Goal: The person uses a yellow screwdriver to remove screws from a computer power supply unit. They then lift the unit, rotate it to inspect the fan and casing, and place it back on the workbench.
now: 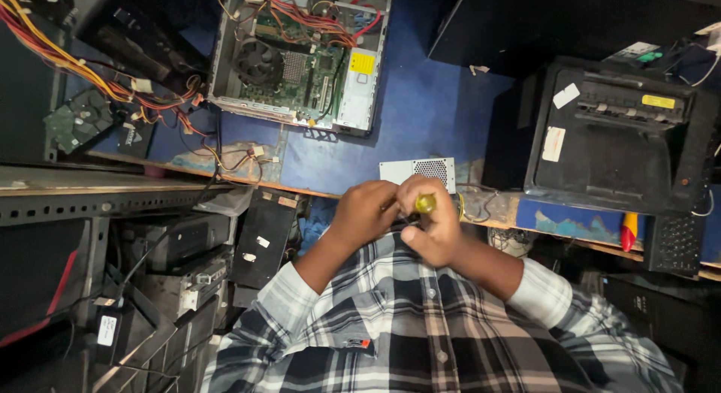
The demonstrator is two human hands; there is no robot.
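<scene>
Gripping a yellow-handled screwdriver [425, 204], the right hand [432, 216] is closed just beside the left hand [364, 213], which is curled on something hidden; both are held at the counter [420, 115] edge, against the chest.

A square yellow label [362, 62] sits in the open computer case at twelve o'clock. At two o'clock, the black printer carries a yellow strip label [659, 101] and two white stickers [553, 143]. A small white tag [107, 330] hangs at eight o'clock.
</scene>
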